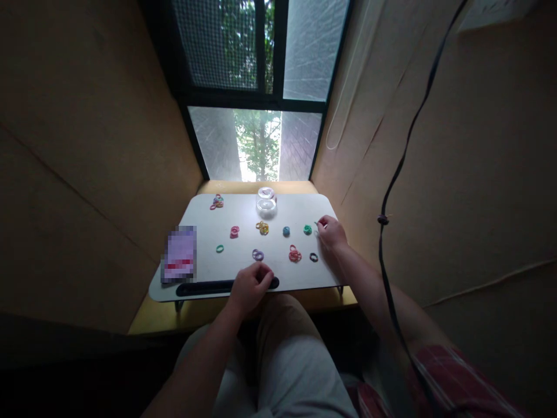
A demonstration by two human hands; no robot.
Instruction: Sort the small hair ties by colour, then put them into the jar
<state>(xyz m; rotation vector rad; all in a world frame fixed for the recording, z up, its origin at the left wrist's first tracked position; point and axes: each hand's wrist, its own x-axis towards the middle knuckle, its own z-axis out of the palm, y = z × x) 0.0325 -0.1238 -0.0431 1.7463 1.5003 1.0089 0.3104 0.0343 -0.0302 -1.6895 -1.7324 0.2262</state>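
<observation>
My right hand (332,232) is at the right side of the white lap table, thumb and finger pinched on a small green hair tie (317,223), of which only a bit shows. Just left of those fingertips lies a pile of green hair ties (307,230). My left hand (253,283) rests at the table's front edge over a black slot (204,288); its fingers are curled closed and their inside is hidden. Nearest to it is a purple hair tie pile (258,255). Red hair ties (295,254) and black ones (314,257) lie closer to my right forearm.
Across the white table (200,267) are yellow (262,227), blue (286,231) and pink hair ties (234,232), a single green band (220,248) and a mixed pile (217,202). A clear round container (266,206) stands at the back. A blurred purple packet (179,254) lies left; a black cord (383,219) hangs right.
</observation>
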